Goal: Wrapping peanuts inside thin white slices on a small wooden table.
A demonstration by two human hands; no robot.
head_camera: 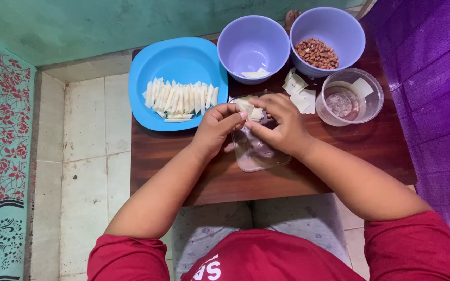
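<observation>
Both hands meet over a clear plastic tray (259, 151) on the wooden table (183, 156): left hand (215, 127) and right hand (282, 125) pinch a small pale wrapper (247, 107) between fingertips, apparently folding it. Finished rolls (180, 99) lie sorted on the blue plate (147, 67); peanuts (316, 53) sit within reach.

A: What stood on the dark wooden table (339, 151)?

B: The blue plastic plate (183, 62), far left, bore a row of pale pastry strips (180, 99). Right of it was a lilac bowl (253, 47), then a second lilac bowl (334, 31) with peanuts (316, 53) in it.

A: And nearer?

B: A clear round tub (351, 97) stood before the peanuts; the clear rectangular tray (259, 151) lay centre, under both hands.
</observation>
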